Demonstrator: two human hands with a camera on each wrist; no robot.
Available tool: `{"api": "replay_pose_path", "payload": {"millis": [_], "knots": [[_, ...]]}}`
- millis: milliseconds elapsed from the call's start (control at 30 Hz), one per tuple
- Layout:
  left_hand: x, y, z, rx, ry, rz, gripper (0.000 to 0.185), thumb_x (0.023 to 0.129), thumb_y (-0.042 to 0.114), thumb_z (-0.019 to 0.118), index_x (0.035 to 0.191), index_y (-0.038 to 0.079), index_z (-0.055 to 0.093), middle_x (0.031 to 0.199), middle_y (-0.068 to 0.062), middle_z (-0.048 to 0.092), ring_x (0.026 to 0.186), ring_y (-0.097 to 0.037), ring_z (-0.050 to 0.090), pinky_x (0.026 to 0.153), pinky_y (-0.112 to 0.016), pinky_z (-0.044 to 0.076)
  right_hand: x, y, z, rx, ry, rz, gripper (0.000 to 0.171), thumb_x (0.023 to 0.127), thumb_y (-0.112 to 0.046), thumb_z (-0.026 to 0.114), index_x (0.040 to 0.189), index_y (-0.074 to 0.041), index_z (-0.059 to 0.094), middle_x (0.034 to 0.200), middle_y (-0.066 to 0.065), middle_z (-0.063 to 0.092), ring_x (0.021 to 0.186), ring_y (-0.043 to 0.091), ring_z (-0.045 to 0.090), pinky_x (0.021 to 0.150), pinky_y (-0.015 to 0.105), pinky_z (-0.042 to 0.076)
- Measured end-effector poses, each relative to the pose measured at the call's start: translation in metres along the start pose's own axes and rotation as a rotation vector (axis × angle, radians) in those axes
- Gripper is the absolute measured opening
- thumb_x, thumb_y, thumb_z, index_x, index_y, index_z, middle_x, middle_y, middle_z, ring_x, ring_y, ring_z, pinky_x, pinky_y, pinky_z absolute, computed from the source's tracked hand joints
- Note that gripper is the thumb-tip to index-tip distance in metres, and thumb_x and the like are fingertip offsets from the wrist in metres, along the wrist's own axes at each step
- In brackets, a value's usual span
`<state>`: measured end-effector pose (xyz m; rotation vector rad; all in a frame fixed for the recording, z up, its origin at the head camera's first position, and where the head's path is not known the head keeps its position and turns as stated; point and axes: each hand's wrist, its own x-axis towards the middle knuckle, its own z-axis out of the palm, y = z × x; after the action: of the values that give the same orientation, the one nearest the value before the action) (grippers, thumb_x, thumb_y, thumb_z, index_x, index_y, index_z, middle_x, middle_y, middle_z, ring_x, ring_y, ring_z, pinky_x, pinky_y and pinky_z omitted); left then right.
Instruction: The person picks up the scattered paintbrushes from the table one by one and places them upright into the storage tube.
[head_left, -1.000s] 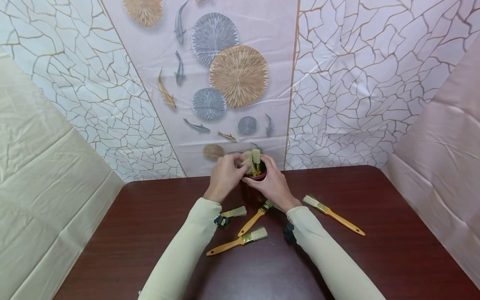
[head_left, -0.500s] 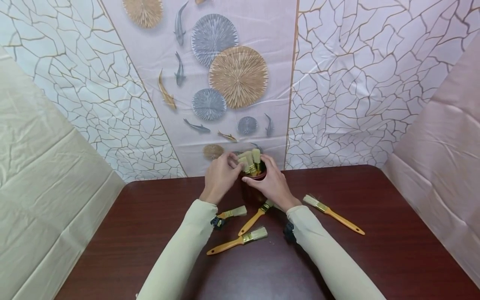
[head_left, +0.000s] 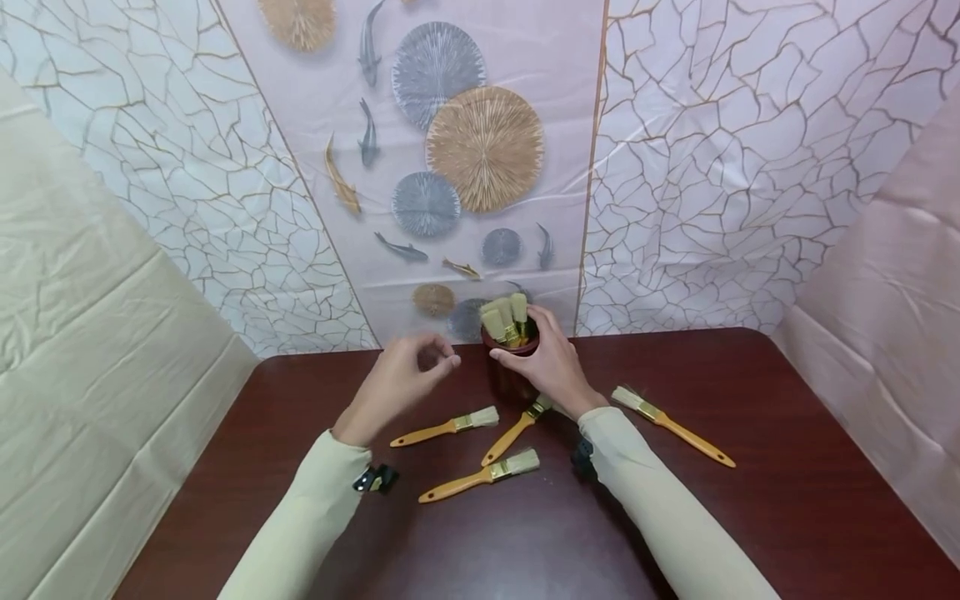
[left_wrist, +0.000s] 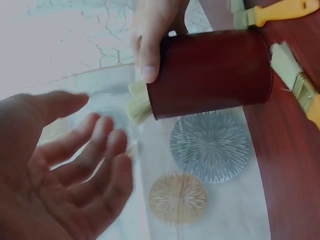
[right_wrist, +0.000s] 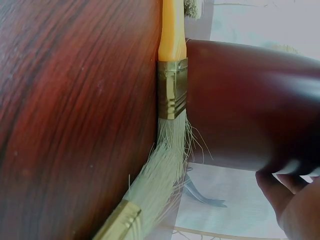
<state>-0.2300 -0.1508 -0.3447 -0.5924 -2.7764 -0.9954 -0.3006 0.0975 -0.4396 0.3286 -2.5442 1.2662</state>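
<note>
Dark-red pot [head_left: 512,367] in right hand [head_left: 551,367]

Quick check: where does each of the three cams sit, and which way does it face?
Head: on the head, looking forward and down at the table; shows both sleeves, left hand and right hand.
Left wrist: on the left wrist, looking past the open left hand at the cup; right fingers on it.
Right wrist: on the right wrist, close to the table, facing the cup's side and a brush; right fingertips show.
Shared: all three see the cup.
</note>
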Motion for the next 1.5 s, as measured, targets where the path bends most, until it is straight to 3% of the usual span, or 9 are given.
{"api": "replay_pose_path", "payload": {"millis": [133,367,533,667,833,1300,1500], "knots": [[-0.018,0.001,0.002,-0.003,-0.073,-0.022,0.009,0.100,0.028,0.076,0.104,0.020,0.075,0.092,0.008,0.073,0.085,-0.010,0.068,0.080,-0.036,0.057,0.003,-0.001,-0.002,0.003,0.003,-0.016,0.108,0.082,-0.075,0.077,0.163,-0.014,0.037,0.167,0.004,0.035,0.143,0.035,0.049,0.111,0.064,0.041],[-0.032,-0.007,0.035,-0.081,-0.026,-0.045,0.024,0.098,0.023,0.079,0.118,0.012,0.072,0.109,-0.001,0.075,0.101,-0.017,0.070,0.090,-0.045,0.056,0.001,0.000,-0.004,-0.001,0.013,-0.015,0.107,0.082,-0.074,0.077,0.162,-0.013,0.039,0.166,0.004,0.036,0.142,0.036,0.050,0.111,0.062,0.042],[-0.048,-0.019,0.061,-0.091,-0.130,-0.066,0.030,0.098,0.025,0.078,0.122,0.009,0.072,0.115,-0.007,0.076,0.108,-0.025,0.071,0.094,-0.050,0.056,0.000,-0.002,-0.002,-0.008,0.006,0.004,0.107,0.082,-0.075,0.077,0.162,-0.015,0.039,0.166,0.003,0.036,0.140,0.038,0.051,0.109,0.062,0.045],[-0.059,-0.028,0.075,-0.071,-0.223,-0.096,0.030,0.098,0.027,0.078,0.119,0.006,0.073,0.107,-0.004,0.075,0.099,-0.020,0.071,0.086,-0.043,0.057,0.003,-0.003,0.000,-0.001,0.002,-0.001,0.106,0.083,-0.072,0.078,0.162,-0.015,0.038,0.167,0.002,0.035,0.142,0.038,0.050,0.110,0.063,0.044],[-0.070,-0.032,0.090,0.015,-0.306,-0.128,0.026,0.095,0.035,0.081,0.105,0.012,0.075,0.093,0.005,0.069,0.086,-0.011,0.065,0.077,-0.036,0.054,0.001,-0.003,0.000,0.000,-0.006,0.006,0.105,0.084,-0.072,0.077,0.163,-0.016,0.038,0.168,0.002,0.034,0.140,0.037,0.051,0.109,0.063,0.044],[-0.079,-0.014,0.108,0.221,-0.313,-0.135,0.012,0.092,0.031,0.085,0.091,0.022,0.077,0.078,0.015,0.065,0.068,-0.004,0.060,0.058,-0.033,0.049,-0.002,0.002,-0.003,-0.015,0.013,0.002,0.104,0.083,-0.070,0.079,0.161,-0.014,0.039,0.166,0.004,0.036,0.139,0.037,0.053,0.109,0.067,0.041],[-0.084,-0.012,0.105,0.184,-0.369,-0.162,0.018,0.089,0.024,0.087,0.084,0.026,0.070,0.075,0.019,0.064,0.068,-0.002,0.059,0.063,-0.032,0.048,-0.001,0.001,0.000,-0.014,0.017,-0.006,0.104,0.083,-0.071,0.079,0.161,-0.014,0.040,0.166,0.003,0.037,0.138,0.036,0.053,0.110,0.067,0.041]]}}
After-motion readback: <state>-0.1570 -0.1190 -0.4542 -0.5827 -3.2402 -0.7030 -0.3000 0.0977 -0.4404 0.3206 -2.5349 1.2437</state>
